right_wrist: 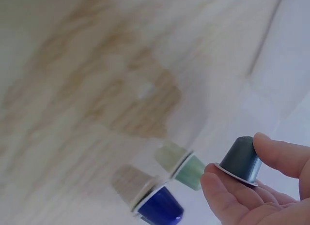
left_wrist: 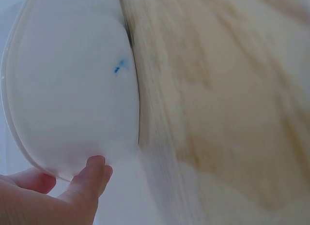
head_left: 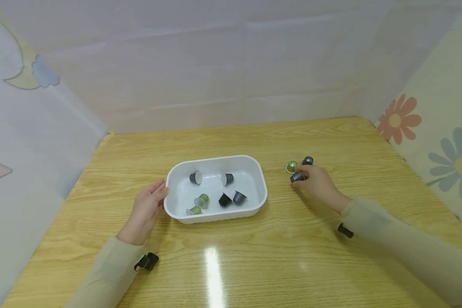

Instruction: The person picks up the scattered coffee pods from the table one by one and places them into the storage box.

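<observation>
Currently, right hand (head_left: pixel 318 185) pinches dark capsule (head_left: pixel 297 177) between thumb and fingers, well apart from and right of white tray (head_left: pixel 215 219). Green capsule (head_left: pixel 292 166) and blue capsule (right_wrist: pixel 162 207) sit on wooden table (head_left: pixel 262 265) just beside that hand, near each other. Left hand (head_left: pixel 143 211) clamped on left end of tray, thumb at rim, fingers against outer wall. Inside tray: two pale-green capsules (head_left: pixel 202 200) near front left, four blackish capsules (head_left: pixel 239 198), two toward back, two toward front.

Soft even light, white glare on wooden table (head_left: pixel 277 265), faint shadows, hazy wrist views
</observation>
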